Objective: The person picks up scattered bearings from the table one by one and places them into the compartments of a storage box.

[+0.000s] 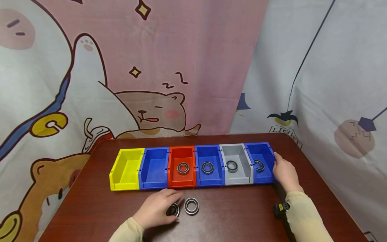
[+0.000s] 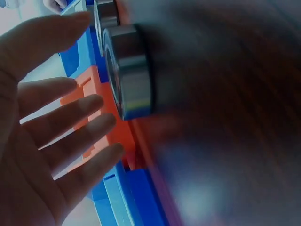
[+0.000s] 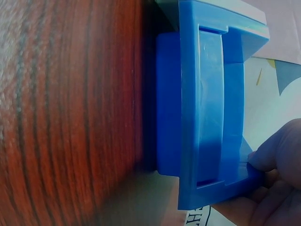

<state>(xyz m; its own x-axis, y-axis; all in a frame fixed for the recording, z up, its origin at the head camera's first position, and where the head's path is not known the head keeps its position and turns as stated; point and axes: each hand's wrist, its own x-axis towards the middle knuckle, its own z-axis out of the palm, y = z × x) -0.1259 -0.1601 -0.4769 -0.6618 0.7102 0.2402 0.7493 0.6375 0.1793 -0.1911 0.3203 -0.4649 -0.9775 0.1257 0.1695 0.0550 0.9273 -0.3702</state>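
My left hand (image 1: 157, 209) hovers low over the table beside a steel ball bearing (image 1: 177, 211), its fingers and thumb spread around the near side. In the left wrist view the fingers are loosely extended, with a gap between them and the nearer bearing (image 2: 133, 70). A second bearing (image 1: 197, 207) lies just to the right on the table. At the row's right end, my right hand (image 1: 286, 173) grips the side wall of a blue bin (image 1: 264, 178). The right wrist view shows the thumb on the inner side of that bin's wall and the fingers outside.
Several bins stand side by side: yellow (image 1: 125, 187), blue (image 1: 153, 185), red (image 1: 181, 184), blue (image 1: 210, 182) and grey (image 1: 237, 180). One bearing lies in each of the four right-hand bins. A printed curtain (image 1: 211, 67) hangs behind the brown table (image 1: 229, 215).
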